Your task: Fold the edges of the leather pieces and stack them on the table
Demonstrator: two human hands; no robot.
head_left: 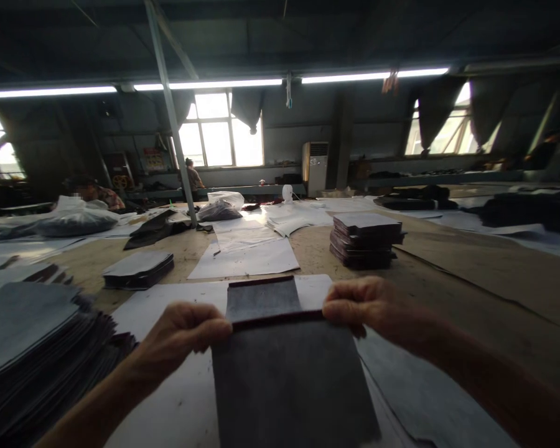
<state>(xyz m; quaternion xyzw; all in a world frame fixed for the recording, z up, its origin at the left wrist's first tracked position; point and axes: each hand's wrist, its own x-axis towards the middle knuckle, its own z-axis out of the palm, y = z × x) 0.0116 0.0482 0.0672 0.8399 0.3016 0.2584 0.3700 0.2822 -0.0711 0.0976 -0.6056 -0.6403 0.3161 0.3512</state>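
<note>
A dark grey fabric panel with a dark red edge hangs between my two hands. My left hand pinches its top left corner, and my right hand pinches the top right corner. The edge between them looks straight. Just beyond it, a similar grey panel with a reddish rim lies on white paper, its near part hidden behind the held one. To the left rises a tall stack of grey panels. Under my right forearm lies a pale grey sheet.
A neat pile of dark red pieces stands at the right on the brown table. A low stack sits at the left. Farther back are a metal post, plastic bags and a co-worker.
</note>
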